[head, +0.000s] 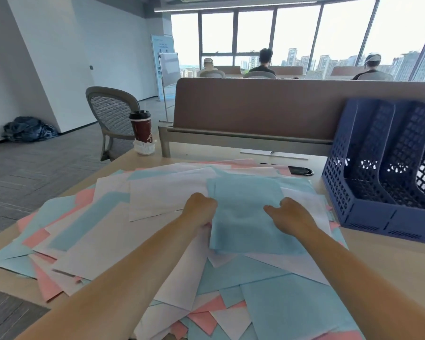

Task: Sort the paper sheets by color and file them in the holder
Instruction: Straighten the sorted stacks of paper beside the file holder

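Two hands meet at the centre of the frame on a blue sheet (pixel 245 217) that lies on top of a loose pile of sheets (pixel 103 241) in blue, pink and white. The left hand (pixel 200 208) is curled into a fist at the sheet's left edge and grips it, fingertips tucked beneath the paper. The right hand (pixel 288 212) sits at the sheet's right edge with bent fingers lying on the blue surface; whether it pinches the paper or only rests on it, I cannot tell. More blue paper seems to lie directly under the held sheet, its edges slightly offset.

The pile spreads over most of the worktop (pixel 378 256), from lower left to the bottom edge of the frame. At the right of the frame stands the dark blue mesh file holder (pixel 368 209), just beside the pile, its slots facing the person. A coffee cup (pixel 140 127) with a black lid stands at the worktop's far left corner, in front of a brown partition (pixel 255 106) and a grey chair (pixel 111 111).
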